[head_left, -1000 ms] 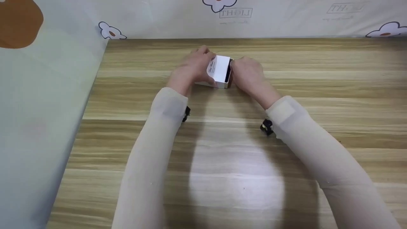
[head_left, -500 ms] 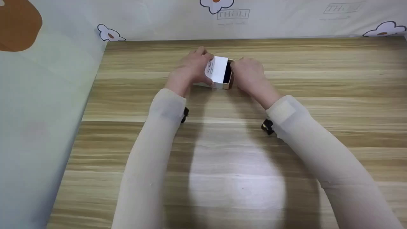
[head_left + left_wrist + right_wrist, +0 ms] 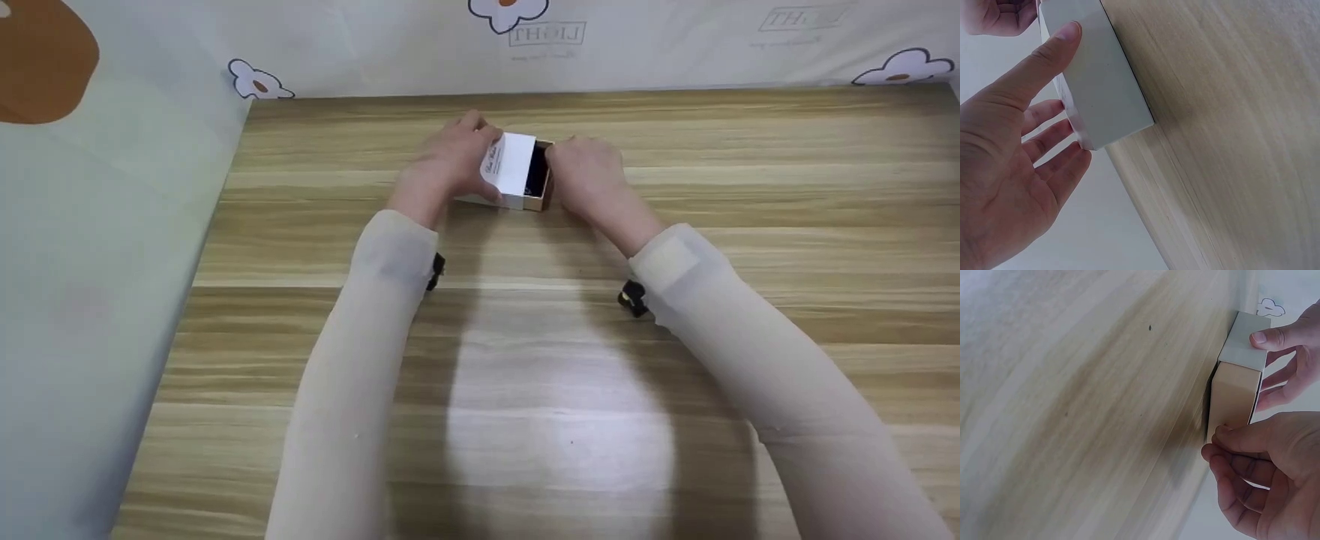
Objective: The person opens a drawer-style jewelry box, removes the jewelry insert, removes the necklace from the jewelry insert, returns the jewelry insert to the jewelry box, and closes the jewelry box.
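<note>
A small white sliding box lies on the table near its far edge, its outer sleeve (image 3: 517,165) printed with dark script. My left hand (image 3: 450,161) grips that sleeve from the left, thumb on the near side. In the left wrist view the fingers spread over the sleeve (image 3: 1103,84). A tan inner drawer (image 3: 1234,391) sticks partway out of the sleeve's right end. Something black (image 3: 537,171) shows inside it; what it is cannot be made out. At the drawer's outer end my right hand (image 3: 589,176) pinches with curled fingers, which hide what they hold exactly.
The wood-grain table (image 3: 555,360) stretches toward me and to both sides. Behind it and at the left hangs a pale sheet (image 3: 390,52) with flower prints. Small black wrist cameras sit under both sleeves.
The inner drawer has come further out of the sleeve, showing more black inside. My left hand and the white sleeve have shifted slightly left; my right hand has stayed nearly in place.
</note>
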Demonstrator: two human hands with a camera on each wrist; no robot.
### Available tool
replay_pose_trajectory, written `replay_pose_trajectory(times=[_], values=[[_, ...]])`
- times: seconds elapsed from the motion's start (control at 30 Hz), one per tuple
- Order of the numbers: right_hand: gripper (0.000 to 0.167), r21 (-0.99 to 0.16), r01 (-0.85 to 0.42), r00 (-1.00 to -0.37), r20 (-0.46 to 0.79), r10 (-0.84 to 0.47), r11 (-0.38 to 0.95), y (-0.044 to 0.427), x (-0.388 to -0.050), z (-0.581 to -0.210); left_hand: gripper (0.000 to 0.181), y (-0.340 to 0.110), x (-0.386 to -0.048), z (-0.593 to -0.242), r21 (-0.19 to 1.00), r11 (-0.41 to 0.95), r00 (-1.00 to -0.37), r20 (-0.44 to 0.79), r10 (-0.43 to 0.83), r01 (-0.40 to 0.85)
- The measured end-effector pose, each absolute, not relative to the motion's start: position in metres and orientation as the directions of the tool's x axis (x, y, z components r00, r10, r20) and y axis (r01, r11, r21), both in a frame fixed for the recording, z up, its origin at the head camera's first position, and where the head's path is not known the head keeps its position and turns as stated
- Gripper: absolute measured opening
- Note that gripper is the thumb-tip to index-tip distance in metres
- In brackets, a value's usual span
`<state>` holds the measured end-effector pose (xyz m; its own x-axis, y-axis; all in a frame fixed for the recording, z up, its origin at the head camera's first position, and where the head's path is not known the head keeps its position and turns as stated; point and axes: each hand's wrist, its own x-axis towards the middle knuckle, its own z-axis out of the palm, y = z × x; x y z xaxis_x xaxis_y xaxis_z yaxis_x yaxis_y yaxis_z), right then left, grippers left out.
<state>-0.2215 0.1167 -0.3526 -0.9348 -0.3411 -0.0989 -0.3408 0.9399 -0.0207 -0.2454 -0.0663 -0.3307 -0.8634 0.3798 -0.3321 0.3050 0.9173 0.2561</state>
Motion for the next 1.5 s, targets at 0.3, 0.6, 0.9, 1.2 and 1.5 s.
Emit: replay_pose_trajectory(times=[0.3, 0.6, 0.9, 1.2, 1.5], values=[[0.019, -0.003, -0.347, -0.935, -0.081, -0.346, 0.938, 0.119, -0.220, -0.354, 0.095, -0.067, -0.246, -0.333, 0.257, 0.918, -0.862, -0.338, 0.377, 0.301], [0.015, -0.011, -0.355, -0.934, -0.044, -0.356, 0.935, 0.121, -0.218, -0.355, 0.093, -0.070, -0.244, -0.334, 0.293, 0.910, -0.865, -0.324, 0.384, 0.294], [0.018, -0.019, -0.348, -0.934, -0.083, -0.348, 0.937, 0.125, -0.218, -0.353, 0.097, -0.070, -0.244, -0.332, 0.292, 0.913, -0.867, -0.328, 0.375, 0.284], [0.022, -0.033, -0.358, -0.933, -0.034, -0.359, 0.933, 0.129, -0.216, -0.352, 0.098, -0.069, -0.245, -0.332, 0.296, 0.917, -0.870, -0.337, 0.361, 0.266], [0.022, -0.001, -0.358, -0.933, -0.044, -0.358, 0.934, 0.132, -0.216, -0.354, 0.099, -0.068, -0.245, -0.332, 0.296, 0.909, -0.861, -0.331, 0.386, 0.294]])
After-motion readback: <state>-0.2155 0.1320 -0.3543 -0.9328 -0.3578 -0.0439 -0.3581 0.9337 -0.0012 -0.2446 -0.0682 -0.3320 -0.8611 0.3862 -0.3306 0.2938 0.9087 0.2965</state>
